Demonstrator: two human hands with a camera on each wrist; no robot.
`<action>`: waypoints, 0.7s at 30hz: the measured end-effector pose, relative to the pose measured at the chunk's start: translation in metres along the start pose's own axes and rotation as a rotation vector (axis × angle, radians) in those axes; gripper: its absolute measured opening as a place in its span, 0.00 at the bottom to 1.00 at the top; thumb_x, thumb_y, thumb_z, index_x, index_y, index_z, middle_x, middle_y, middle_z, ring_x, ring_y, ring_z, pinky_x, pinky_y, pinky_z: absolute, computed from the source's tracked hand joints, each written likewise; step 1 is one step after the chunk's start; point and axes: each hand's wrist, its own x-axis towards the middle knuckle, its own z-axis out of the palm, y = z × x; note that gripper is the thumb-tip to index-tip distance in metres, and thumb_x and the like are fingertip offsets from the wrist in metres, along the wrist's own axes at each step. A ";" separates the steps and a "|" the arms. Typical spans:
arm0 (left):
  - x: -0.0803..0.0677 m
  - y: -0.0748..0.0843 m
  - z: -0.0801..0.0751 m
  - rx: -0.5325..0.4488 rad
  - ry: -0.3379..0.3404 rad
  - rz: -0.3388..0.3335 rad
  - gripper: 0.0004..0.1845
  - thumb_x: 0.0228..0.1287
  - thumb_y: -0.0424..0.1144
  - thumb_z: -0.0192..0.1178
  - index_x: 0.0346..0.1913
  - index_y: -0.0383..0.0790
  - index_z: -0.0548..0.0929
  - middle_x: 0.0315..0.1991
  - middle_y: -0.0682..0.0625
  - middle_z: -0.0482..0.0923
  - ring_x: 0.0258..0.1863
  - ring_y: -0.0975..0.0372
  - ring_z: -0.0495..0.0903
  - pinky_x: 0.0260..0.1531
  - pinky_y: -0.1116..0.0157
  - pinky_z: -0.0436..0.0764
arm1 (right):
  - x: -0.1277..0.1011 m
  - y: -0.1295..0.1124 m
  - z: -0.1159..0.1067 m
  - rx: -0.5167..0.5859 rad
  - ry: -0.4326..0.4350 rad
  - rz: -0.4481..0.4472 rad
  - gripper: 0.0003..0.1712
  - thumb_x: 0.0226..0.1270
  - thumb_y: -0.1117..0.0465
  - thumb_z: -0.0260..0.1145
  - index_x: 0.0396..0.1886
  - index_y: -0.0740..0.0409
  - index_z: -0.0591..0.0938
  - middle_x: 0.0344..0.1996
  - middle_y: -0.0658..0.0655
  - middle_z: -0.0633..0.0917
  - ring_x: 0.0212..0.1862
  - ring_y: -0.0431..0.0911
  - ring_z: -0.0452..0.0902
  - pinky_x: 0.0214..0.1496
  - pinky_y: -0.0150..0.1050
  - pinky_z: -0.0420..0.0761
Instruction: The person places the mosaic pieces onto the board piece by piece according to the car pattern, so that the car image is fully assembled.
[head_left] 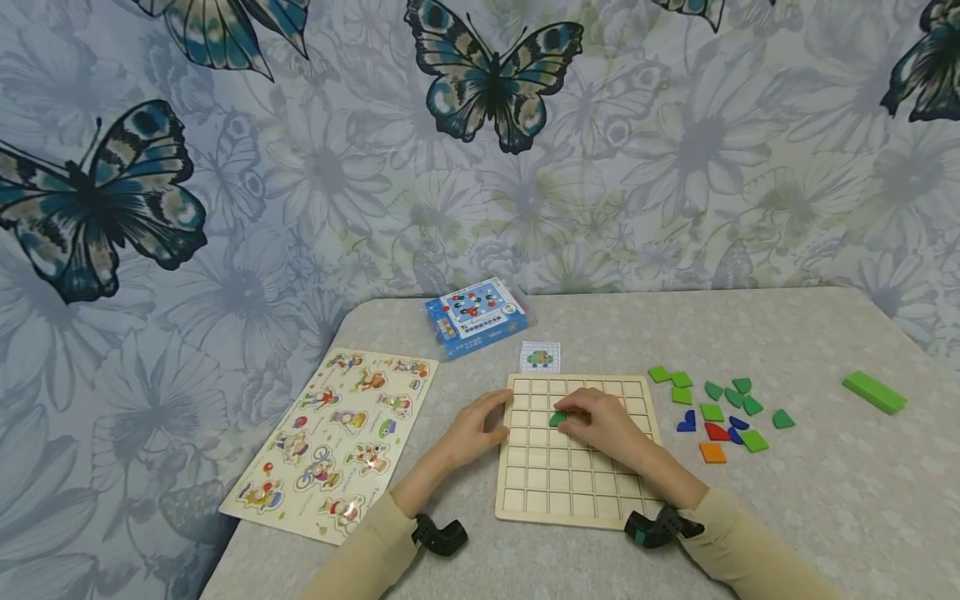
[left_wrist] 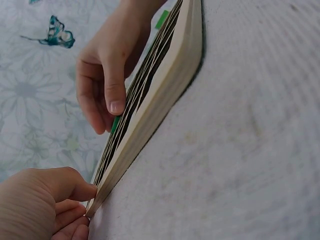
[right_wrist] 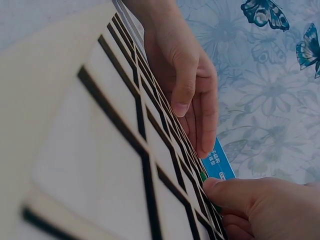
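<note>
Right hand: fingers curled, pinching a small green wooden tile onto the square wooden grid board beneath it. Left hand: just left of the tile, fingers relaxed, touching the board's left edge. Loose coloured wooden tiles: well right of the right hand.

Under your right hand lies a pale, matt wooden grid board with dark-edged cells. The tablecloth beneath your hands looks like soft, faintly textured cloth. Right of it, smooth painted tiles.
</note>
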 end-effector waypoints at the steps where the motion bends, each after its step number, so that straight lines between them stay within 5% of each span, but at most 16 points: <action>1: 0.000 0.000 0.000 -0.001 -0.001 -0.001 0.31 0.60 0.32 0.58 0.67 0.32 0.66 0.66 0.42 0.64 0.66 0.52 0.61 0.64 0.56 0.62 | 0.000 -0.001 0.000 -0.012 -0.003 -0.001 0.16 0.53 0.62 0.74 0.43 0.58 0.85 0.39 0.50 0.84 0.38 0.42 0.76 0.37 0.35 0.77; 16: -0.002 0.002 -0.001 -0.016 -0.002 0.001 0.30 0.60 0.32 0.58 0.67 0.31 0.66 0.66 0.42 0.64 0.67 0.52 0.61 0.64 0.55 0.62 | -0.001 -0.004 -0.001 -0.068 -0.007 -0.043 0.16 0.53 0.60 0.74 0.43 0.56 0.86 0.41 0.52 0.84 0.44 0.46 0.78 0.42 0.41 0.78; 21: -0.002 0.001 -0.001 -0.016 -0.003 -0.002 0.31 0.60 0.31 0.58 0.67 0.32 0.65 0.67 0.42 0.64 0.67 0.52 0.60 0.64 0.55 0.62 | 0.002 -0.009 -0.007 0.054 -0.014 -0.008 0.16 0.56 0.59 0.72 0.45 0.58 0.85 0.42 0.51 0.84 0.43 0.46 0.80 0.43 0.40 0.80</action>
